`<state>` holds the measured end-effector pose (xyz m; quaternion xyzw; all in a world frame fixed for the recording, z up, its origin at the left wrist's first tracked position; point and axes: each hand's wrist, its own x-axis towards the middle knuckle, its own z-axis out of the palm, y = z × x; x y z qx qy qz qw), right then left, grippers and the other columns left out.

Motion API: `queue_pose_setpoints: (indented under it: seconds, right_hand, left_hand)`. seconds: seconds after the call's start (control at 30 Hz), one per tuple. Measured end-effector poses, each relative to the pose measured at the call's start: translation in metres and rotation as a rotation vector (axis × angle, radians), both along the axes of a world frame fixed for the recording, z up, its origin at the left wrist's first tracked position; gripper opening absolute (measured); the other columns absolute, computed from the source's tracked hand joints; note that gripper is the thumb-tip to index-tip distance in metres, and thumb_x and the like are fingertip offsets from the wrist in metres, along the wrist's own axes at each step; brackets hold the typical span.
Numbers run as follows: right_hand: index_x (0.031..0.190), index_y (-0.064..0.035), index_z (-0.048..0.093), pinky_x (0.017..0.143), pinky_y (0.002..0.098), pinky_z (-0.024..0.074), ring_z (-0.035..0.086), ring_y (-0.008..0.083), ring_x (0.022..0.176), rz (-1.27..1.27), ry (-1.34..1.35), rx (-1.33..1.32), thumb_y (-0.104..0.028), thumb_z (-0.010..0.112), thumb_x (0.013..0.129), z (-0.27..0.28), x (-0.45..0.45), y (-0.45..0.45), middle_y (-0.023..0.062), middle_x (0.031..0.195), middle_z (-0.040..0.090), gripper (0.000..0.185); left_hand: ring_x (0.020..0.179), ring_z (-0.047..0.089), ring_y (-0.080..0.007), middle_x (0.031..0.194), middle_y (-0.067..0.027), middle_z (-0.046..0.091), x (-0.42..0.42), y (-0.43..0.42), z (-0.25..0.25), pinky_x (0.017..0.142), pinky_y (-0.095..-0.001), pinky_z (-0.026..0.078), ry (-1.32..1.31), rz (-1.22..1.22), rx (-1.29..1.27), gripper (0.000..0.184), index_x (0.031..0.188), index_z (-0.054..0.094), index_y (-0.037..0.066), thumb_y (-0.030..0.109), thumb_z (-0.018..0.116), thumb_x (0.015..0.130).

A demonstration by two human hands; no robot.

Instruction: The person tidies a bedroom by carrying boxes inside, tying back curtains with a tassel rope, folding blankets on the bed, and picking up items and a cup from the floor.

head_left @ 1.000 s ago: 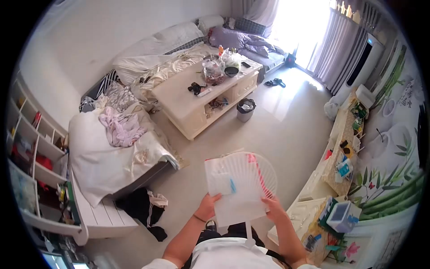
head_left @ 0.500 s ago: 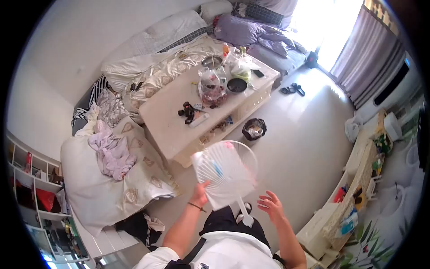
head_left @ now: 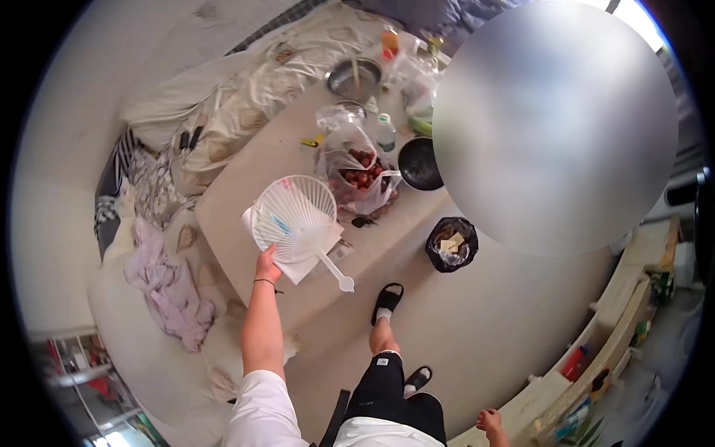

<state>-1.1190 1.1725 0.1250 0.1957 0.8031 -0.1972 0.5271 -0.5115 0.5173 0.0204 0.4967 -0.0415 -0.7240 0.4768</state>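
Observation:
My left hand (head_left: 269, 265) grips the edge of a white plastic hand fan (head_left: 313, 201) together with a flat white sheet or packet (head_left: 299, 271) behind it. The fan has a ribbed round face and a handle pointing down to the right. Both are held over the near part of the coffee table (head_left: 238, 201). Low on the right, my right hand (head_left: 489, 421) is away from the table and holds nothing visible; its fingers are loosely bent. Just beyond the fan lies a clear plastic bag of red fruit (head_left: 363, 177).
A dark pan (head_left: 421, 164), a metal bowl (head_left: 354, 79) and a small bottle (head_left: 386, 132) stand on the table. A black-lined bin (head_left: 451, 244) sits on the floor beside it. Left is a covered sofa with a lilac cloth (head_left: 167, 287). A blurred disc hides the upper right.
My left hand has carried the fan and white sheet forward and left, over the table. The right hand has dropped lower. My view has moved closer to the table.

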Motion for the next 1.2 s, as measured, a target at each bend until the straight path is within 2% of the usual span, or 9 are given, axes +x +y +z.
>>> queue_pose_setpoints:
  seconds: [0.27,0.33,0.57,0.7,0.87,0.9,1.0,1.13,1.2]
  right_hand:
    - [0.128,0.0037,0.051,0.057,0.0341,0.056,0.065,0.0222,0.066,-0.115,-0.005,-0.175,-0.007,0.064,0.087,0.052,0.091,-0.084,0.0172,0.097,0.065,0.045]
    - [0.128,0.0012,0.053,0.06,0.0321,0.056,0.066,0.0209,0.072,-0.177,0.085,-0.333,-0.012,0.066,0.086,0.063,0.126,-0.071,0.0166,0.099,0.065,0.046]
    - [0.131,0.0012,0.052,0.07,0.03,0.0554,0.066,0.0145,0.078,-0.36,0.383,-0.491,-0.02,0.064,0.092,0.119,0.232,0.056,0.0089,0.095,0.068,0.046]
    - [0.129,0.0015,0.053,0.069,0.0302,0.0552,0.065,0.0162,0.077,-0.913,0.533,-0.496,-0.017,0.063,0.091,0.119,0.34,0.225,0.0109,0.092,0.067,0.043]
    - [0.109,-0.0035,0.057,0.059,0.0338,0.0553,0.064,0.0198,0.068,-1.684,0.667,-0.431,-0.012,0.058,0.09,0.095,0.513,0.415,0.0129,0.082,0.065,0.021]
    - [0.108,-0.0044,0.057,0.059,0.034,0.0555,0.064,0.0201,0.068,-1.76,0.653,-0.433,-0.013,0.058,0.091,0.099,0.539,0.443,0.0127,0.083,0.065,0.019]
    - [0.105,-0.0062,0.057,0.061,0.0348,0.056,0.064,0.0209,0.067,-1.916,0.697,-0.458,-0.017,0.057,0.092,0.103,0.587,0.523,0.0122,0.083,0.065,0.017]
    - [0.112,-0.0052,0.057,0.064,0.0359,0.0572,0.066,0.022,0.07,-2.061,0.833,-0.341,-0.022,0.058,0.094,0.077,0.696,0.62,0.0125,0.09,0.066,0.025]
    - [0.114,-0.0036,0.056,0.065,0.0366,0.0576,0.066,0.0224,0.071,-2.103,0.798,-0.286,-0.021,0.058,0.094,0.063,0.722,0.675,0.0134,0.093,0.067,0.027]
  left_hand:
    - [0.139,0.036,-0.0385,0.153,-0.0279,0.028,-0.111,-0.035,0.057,0.109,-0.0516,0.035,-1.539,-0.186,0.624,0.094,0.152,0.014,-0.001,0.04,0.067,0.085]
    - [0.143,0.025,-0.0422,0.154,-0.0302,0.022,-0.127,-0.006,0.019,0.114,-0.0529,0.027,-1.964,-0.29,0.26,0.095,0.153,0.013,-0.001,0.045,0.063,0.087]
    - [0.134,0.042,-0.0394,0.146,-0.0277,0.041,-0.33,0.237,0.132,0.109,-0.0472,0.035,-1.284,-1.264,-1.065,0.067,0.143,0.04,-0.002,0.024,0.063,0.085]
    - [0.096,0.067,-0.0287,0.106,-0.0165,0.07,-0.421,0.43,0.118,0.087,-0.039,0.052,-0.688,-1.725,-1.135,0.049,0.129,0.056,0.002,0.022,0.066,0.085]
    - [0.101,0.067,-0.0297,0.105,-0.0154,0.071,-0.415,0.674,0.158,0.086,-0.0391,0.053,-0.695,-2.256,-1.237,0.045,0.128,0.058,0.005,0.024,0.065,0.088]
    - [0.107,0.064,-0.0323,0.11,-0.0155,0.07,-0.416,0.692,0.109,0.091,-0.0403,0.052,-0.665,-2.543,-2.303,0.045,0.127,0.061,0.009,0.03,0.064,0.088]
    - [0.111,0.062,-0.0338,0.112,-0.0143,0.07,-0.371,0.808,0.116,0.096,-0.0407,0.05,-0.979,-2.606,-1.413,0.046,0.124,0.063,0.012,0.037,0.063,0.086]
    - [0.119,0.057,-0.0369,0.126,-0.0175,0.063,-0.34,0.929,0.062,0.101,-0.0451,0.045,-1.094,-3.044,-1.424,0.051,0.125,0.062,0.011,0.044,0.06,0.086]
    - [0.098,0.067,-0.0265,0.106,-0.014,0.07,-0.349,0.986,0.018,0.08,-0.0444,0.055,-0.369,-2.766,-3.015,0.028,0.11,0.068,0.012,0.031,0.06,0.092]
